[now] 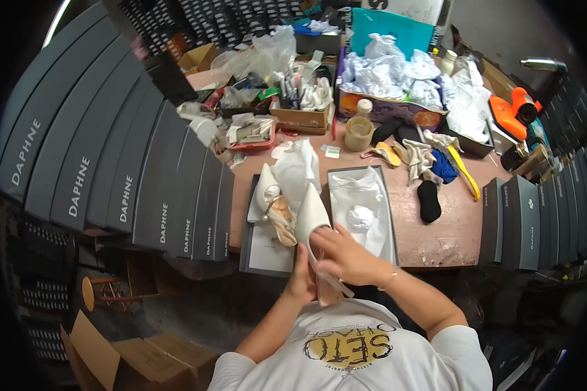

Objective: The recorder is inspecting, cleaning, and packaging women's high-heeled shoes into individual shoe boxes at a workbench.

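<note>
A white pointed-toe shoe (312,215) is held toe-away above the table's front edge. My left hand (300,277) is closed around its side near the heel end. The bent fingers of my right hand (353,259) reach into the shoe's opening, their tips hidden; the thumb lies near a pale strap. The matching white shoe (265,184), with a beige strap part and a metal trim, lies in the left half of an open grey shoebox (257,259). White tissue paper (298,163) rises beside it. The box's right half (392,244) holds more tissue and a crumpled white ball (360,218).
Stacked dark shoeboxes (104,150) flank the left, with more boxes (522,221) at right. A black pad (428,202), cloths (417,156), a yellow-handled tool (464,174) and a jar (359,132) lie beyond. Behind stands a carton of crumpled paper (388,72). An open cardboard box (143,362) sits below left.
</note>
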`<state>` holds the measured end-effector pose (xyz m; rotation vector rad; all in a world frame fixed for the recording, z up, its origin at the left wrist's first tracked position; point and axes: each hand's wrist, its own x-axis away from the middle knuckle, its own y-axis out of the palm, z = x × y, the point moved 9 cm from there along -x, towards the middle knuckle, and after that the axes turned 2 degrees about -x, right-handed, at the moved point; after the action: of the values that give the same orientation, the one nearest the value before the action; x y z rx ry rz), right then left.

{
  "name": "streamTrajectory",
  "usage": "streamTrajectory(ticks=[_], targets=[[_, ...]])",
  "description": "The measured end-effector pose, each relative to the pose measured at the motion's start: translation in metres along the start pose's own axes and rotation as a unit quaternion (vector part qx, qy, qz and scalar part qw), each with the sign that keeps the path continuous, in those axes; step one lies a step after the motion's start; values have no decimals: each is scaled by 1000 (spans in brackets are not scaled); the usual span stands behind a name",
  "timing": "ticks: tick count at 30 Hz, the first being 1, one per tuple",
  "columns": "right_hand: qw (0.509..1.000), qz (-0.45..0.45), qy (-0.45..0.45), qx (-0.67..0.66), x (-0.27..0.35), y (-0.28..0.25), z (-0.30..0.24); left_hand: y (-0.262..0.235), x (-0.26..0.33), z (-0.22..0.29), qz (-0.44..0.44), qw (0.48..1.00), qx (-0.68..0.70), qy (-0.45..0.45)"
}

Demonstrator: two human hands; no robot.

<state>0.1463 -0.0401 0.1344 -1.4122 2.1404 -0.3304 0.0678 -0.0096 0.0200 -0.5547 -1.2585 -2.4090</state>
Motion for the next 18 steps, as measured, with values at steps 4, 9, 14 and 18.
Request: streamTrajectory(ticks=[4,9,14,18], targets=[[992,-18,1,121,-8,46,37,-1,5,-6,1,993,27,116],[993,-88,78,-11,-7,62,40,-8,16,26,51,982,-61,169],[994,-43,2,102,18,73,19,-20,-20,60,52,976,-153,145],[989,-109,73,74,24,102,46,-69,-38,35,94,980,-123,122]])
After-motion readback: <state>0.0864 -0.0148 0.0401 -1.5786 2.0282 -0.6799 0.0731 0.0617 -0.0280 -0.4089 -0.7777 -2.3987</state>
